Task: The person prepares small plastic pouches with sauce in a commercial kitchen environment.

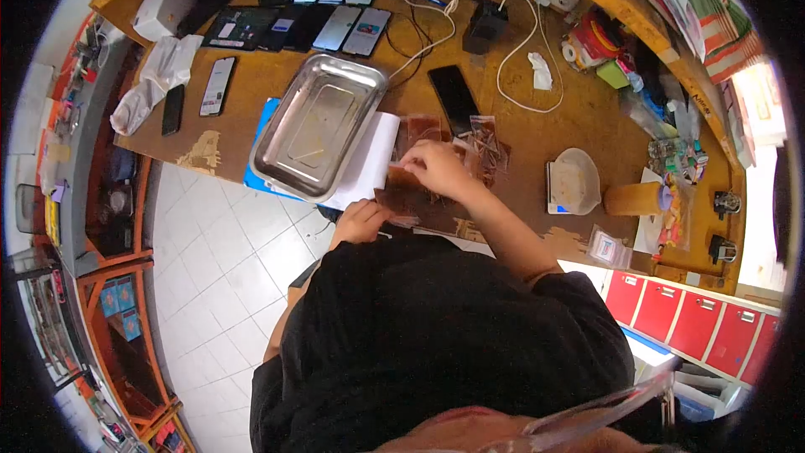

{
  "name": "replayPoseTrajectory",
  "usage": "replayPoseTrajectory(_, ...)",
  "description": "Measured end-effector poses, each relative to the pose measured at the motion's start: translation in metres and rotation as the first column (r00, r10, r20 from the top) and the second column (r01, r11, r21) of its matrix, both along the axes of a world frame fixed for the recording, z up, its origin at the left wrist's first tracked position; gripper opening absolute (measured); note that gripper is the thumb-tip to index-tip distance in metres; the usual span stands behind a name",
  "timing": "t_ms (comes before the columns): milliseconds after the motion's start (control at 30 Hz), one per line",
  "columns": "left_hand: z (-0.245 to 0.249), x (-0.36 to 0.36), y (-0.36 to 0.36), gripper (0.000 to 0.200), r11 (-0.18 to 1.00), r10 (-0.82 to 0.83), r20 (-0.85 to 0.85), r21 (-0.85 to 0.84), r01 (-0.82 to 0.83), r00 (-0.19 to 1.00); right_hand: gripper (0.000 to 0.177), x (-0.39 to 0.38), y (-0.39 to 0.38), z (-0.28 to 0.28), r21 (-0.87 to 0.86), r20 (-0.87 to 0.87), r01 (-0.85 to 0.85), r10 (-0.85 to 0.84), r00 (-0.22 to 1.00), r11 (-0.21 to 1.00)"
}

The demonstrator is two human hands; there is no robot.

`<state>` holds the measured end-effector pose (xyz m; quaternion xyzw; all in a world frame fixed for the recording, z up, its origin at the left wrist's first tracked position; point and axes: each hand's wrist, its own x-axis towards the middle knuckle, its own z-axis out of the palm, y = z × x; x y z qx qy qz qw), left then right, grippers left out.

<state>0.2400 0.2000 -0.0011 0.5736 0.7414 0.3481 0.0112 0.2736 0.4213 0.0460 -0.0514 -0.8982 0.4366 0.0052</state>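
Observation:
My right hand [438,170] is over the table's front part, thumb and fingertips pinched together just right of a white paper sheet [359,169]; I cannot tell what is in the pinch. Thin clear plastic bags [421,130] lie around and under this hand, and a bag with thin brownish pieces [489,151] is beside its wrist. My left hand [362,221] rests at the table's front edge with its fingers curled together, close to the lower end of the sheet. A steel tray [323,127] sits over the sheet and a blue folder [256,178].
A dark phone [454,96] lies behind the bags, with several more phones [335,29] at the back left. To the right stand a translucent bowl [575,182] and a tan cylinder [631,200]. A white cable [501,59] loops across the back.

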Motion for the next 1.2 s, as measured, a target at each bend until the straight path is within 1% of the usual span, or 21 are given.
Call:
replayPoseTrajectory(67,-0.002,0.003,0.001,0.035,0.996,0.082,-0.025,0.030,-0.082,0.996,0.010,0.018,-0.017,0.006,-0.007,-0.049,-0.027,0.027,0.998,1.000)
replayPoseTrajectory(133,0.001,0.005,0.003,0.031,0.994,0.106,0.005,0.024,-0.106,0.994,0.012,0.034,-0.029,0.005,-0.071,-0.069,-0.142,0.137,0.988,0.987)
replayPoseTrajectory(167,-0.003,0.006,0.004,0.028,0.986,0.144,0.034,0.075,-0.146,0.989,0.013,0.046,-0.030,-0.014,-0.170,-0.023,-0.156,0.155,0.988,0.973)
replayPoseTrajectory(200,-0.004,0.007,0.005,0.024,0.974,0.183,0.071,0.121,-0.190,0.981,0.013,0.048,-0.029,-0.016,-0.170,-0.027,-0.155,0.153,0.988,0.973)
replayPoseTrajectory(267,-0.005,0.007,0.004,0.020,0.971,0.185,0.065,0.140,-0.192,0.981,0.013,0.052,-0.026,-0.020,-0.258,-0.016,-0.160,0.161,0.987,0.953)
replayPoseTrajectory(333,-0.002,0.010,0.005,0.016,0.970,0.181,0.059,0.156,-0.188,0.982,0.015,0.053,-0.020,-0.021,-0.264,-0.015,-0.194,0.197,0.980,0.945)
replayPoseTrajectory(367,-0.001,0.014,0.005,0.015,0.954,0.251,0.335,0.075,-0.291,0.908,0.017,0.054,-0.017,-0.020,-0.286,-0.040,-0.245,0.244,0.969,0.927)
replayPoseTrajectory(400,0.001,0.016,0.006,0.013,0.930,0.317,0.576,-0.033,-0.367,0.753,0.018,0.055,-0.015,-0.019,-0.305,-0.066,-0.297,0.290,0.955,0.905)
replayPoseTrajectory(433,0.001,0.016,0.006,0.013,0.931,0.315,0.573,-0.033,-0.363,0.756,0.018,0.055,-0.014,-0.017,-0.306,-0.070,-0.294,0.287,0.955,0.906)
replayPoseTrajectory(500,0.002,0.016,0.006,0.023,0.943,0.315,0.464,-0.057,-0.328,0.828,0.022,0.058,-0.013,-0.016,-0.302,-0.059,-0.335,0.333,0.941,0.893)
replayPoseTrajectory(533,0.004,0.016,0.006,0.023,0.943,0.317,0.462,-0.060,-0.327,0.828,0.022,0.057,-0.011,-0.017,-0.305,-0.062,-0.335,0.332,0.941,0.892)
replayPoseTrajectory(600,0.009,0.016,0.009,0.020,0.949,0.287,0.261,0.054,-0.311,0.922,0.021,0.055,-0.006,-0.022,-0.236,-0.030,-0.366,0.370,0.928,0.900)
replayPoseTrajectory(633,0.009,0.016,0.010,0.020,0.948,0.289,0.256,0.054,-0.312,0.922,0.021,0.055,-0.005,-0.026,-0.235,-0.035,-0.369,0.372,0.928,0.899)
replayPoseTrajectory(700,0.008,0.015,0.010,0.018,0.936,0.325,0.271,0.047,-0.349,0.906,0.020,0.051,-0.002,-0.032,-0.151,-0.071,-0.349,0.342,0.937,0.925)
replayPoseTrajectory(833,0.002,0.012,0.005,0.017,0.944,0.321,0.254,-0.008,-0.330,0.912,0.020,0.047,0.003,-0.032,-0.168,-0.039,-0.341,0.339,0.940,0.925)
replayPoseTrajectory(933,0.003,0.011,0.005,0.017,0.957,0.280,0.229,0.004,-0.289,0.932,0.020,0.043,0.007,-0.031,-0.199,0.004,-0.274,0.281,0.960,0.941)
replayPoseTrajectory(1000,0.005,0.011,0.006,0.014,0.973,0.216,0.211,0.038,-0.229,0.953,0.019,0.041,0.008,-0.033,-0.324,0.033,-0.169,0.189,0.981,0.931)
replayPoseTrajectory(1033,0.004,0.010,0.006,0.014,0.973,0.215,0.211,0.039,-0.228,0.953,0.019,0.040,0.007,-0.034,-0.322,0.033,-0.169,0.189,0.981,0.931)
replayPoseTrajectory(1100,0.001,0.007,0.005,0.017,0.986,0.156,0.162,0.033,-0.164,0.974,0.019,0.038,0.000,-0.030,-0.249,-0.121,-0.169,0.143,0.982,0.954)
replayPoseTrajectory(1133,0.002,0.008,0.007,0.017,0.986,0.157,0.163,0.033,-0.164,0.974,0.019,0.038,-0.004,-0.026,-0.250,-0.120,-0.169,0.143,0.982,0.953)
replayPoseTrajectory(1200,0.004,0.010,0.011,0.017,0.973,0.203,0.084,0.090,-0.210,0.976,0.019,0.040,-0.010,-0.013,-0.058,-0.141,-0.275,0.265,0.954,0.960)
